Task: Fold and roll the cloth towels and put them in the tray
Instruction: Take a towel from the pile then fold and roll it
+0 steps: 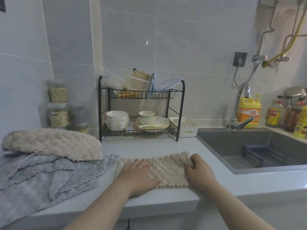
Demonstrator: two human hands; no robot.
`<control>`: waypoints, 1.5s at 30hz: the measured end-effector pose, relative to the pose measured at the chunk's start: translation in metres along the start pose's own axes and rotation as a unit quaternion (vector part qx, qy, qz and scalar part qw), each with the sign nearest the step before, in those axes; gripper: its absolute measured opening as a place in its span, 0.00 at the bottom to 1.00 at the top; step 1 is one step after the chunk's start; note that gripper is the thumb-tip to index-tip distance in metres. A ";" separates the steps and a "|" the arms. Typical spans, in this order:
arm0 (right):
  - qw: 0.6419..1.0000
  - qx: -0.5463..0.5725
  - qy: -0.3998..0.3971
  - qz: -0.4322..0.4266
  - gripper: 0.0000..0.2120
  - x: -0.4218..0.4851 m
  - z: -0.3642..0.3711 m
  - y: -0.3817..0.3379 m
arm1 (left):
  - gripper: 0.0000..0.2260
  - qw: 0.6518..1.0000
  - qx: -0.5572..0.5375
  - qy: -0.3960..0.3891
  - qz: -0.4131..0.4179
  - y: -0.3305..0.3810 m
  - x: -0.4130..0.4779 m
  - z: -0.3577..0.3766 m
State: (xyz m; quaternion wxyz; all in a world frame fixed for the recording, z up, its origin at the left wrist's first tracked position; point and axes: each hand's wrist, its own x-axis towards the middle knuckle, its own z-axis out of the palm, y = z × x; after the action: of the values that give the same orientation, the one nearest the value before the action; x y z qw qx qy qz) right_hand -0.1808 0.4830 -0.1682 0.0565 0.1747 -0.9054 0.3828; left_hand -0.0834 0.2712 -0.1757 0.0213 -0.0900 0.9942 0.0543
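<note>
On the towel [167, 170], left hand [137, 175] lies flat; right hand [200, 170] pinches its part-hidden corner.

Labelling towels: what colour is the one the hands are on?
The towel is beige, with a scalloped edge; the head view shows it best.

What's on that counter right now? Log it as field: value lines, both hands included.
towel in work: beige towel, a folded strip lying flat on the counter
hands: left hand pressed flat on the strip's left part; right hand pinching its right end
waiting: towel pile at the left, grey ones under a beige one
tray: white tray beside the dish rack, no towel seen in it
sink: sink to the right
</note>
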 end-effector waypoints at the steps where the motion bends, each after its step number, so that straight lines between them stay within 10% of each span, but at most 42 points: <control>1: 1.000 0.020 -0.003 0.015 0.04 0.001 -0.001 -0.002 | 0.41 1.000 0.001 -0.002 -0.004 0.000 -0.001 0.000; 5: 0.980 0.157 -0.044 0.112 0.12 0.009 -0.014 -0.008 | 0.48 0.999 -0.041 0.008 0.007 0.006 -0.008 -0.002; 10: 0.977 0.140 -0.098 0.126 0.20 0.036 -0.050 -0.019 | 0.23 0.965 -0.155 0.212 -0.002 -0.028 -0.026 -0.007; 33: 0.967 -0.106 -0.218 -0.079 0.23 0.022 0.065 -0.150 | 0.08 0.959 -0.230 0.145 -0.081 -0.050 -0.016 0.005; 39: 0.959 0.008 -0.282 -0.017 0.26 0.009 0.063 -0.148 | 0.13 0.954 -0.247 0.152 -0.073 -0.055 -0.014 0.006; 45: 0.990 0.018 -0.125 -0.069 0.16 0.020 0.016 -0.106 | 0.13 0.952 -0.248 0.167 -0.060 -0.052 -0.015 0.007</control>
State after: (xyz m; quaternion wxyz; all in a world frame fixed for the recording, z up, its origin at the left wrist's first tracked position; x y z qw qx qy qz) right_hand -0.1612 0.3979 -0.1033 -0.0337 0.2840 -0.8840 0.3698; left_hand -0.0586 0.2239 -0.1869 -0.1651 -0.1599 0.9315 0.2818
